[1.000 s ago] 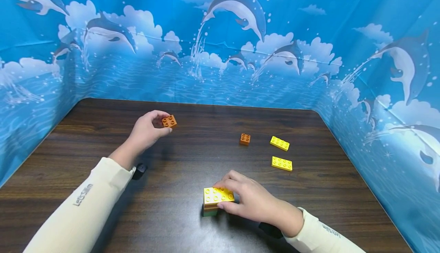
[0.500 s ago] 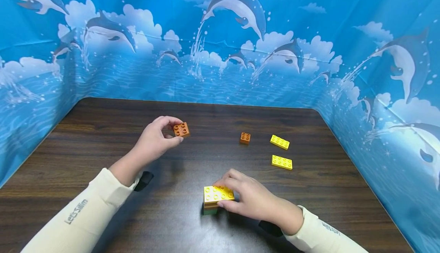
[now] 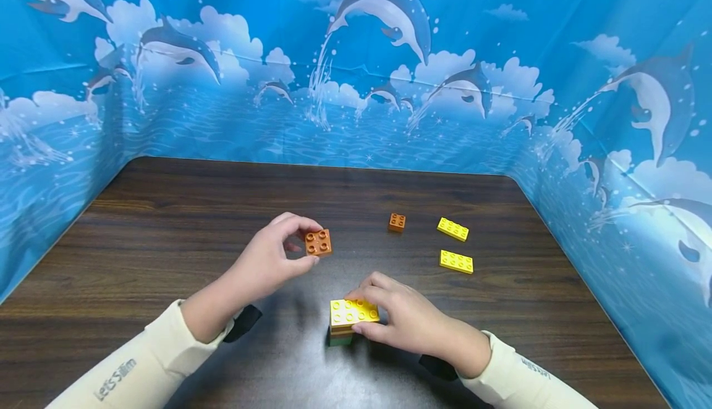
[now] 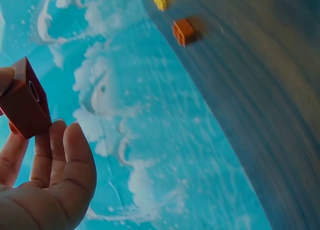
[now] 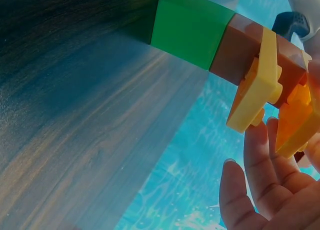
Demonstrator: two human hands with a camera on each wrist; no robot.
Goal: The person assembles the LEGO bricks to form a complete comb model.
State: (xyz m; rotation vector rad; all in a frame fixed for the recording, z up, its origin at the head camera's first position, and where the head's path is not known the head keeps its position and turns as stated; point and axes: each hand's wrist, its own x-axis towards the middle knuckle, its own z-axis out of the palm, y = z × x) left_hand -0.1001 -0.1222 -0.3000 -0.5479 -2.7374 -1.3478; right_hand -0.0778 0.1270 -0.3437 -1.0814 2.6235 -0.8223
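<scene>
My left hand [image 3: 269, 257] pinches a brown two-by-two toy brick [image 3: 318, 243] between thumb and fingers, above the table, its studs toward the head camera. In the left wrist view the brick [image 4: 25, 105] shows its hollow underside. My right hand [image 3: 403, 316] grips a stack near the table's front, its thumb and fingers on the top yellow plate [image 3: 347, 313]. In the right wrist view the stack has a green brick [image 5: 187, 32] at its base, then a brown brick [image 5: 235, 45], a yellow plate [image 5: 257, 85], another brown brick [image 5: 290, 65] and the top yellow plate.
Another brown brick [image 3: 397, 222] lies beyond the stack on the dark wood table [image 3: 183, 211]. To its right lie two yellow plates, a farther one [image 3: 453, 229] and a nearer one [image 3: 456, 262]. A blue dolphin-print curtain [image 3: 345, 131] encloses the table's back and sides.
My left hand has carried its brown brick rightward and nearer, toward the stack, and its studs have turned more toward the head camera. The right hand and the stack have stayed put.
</scene>
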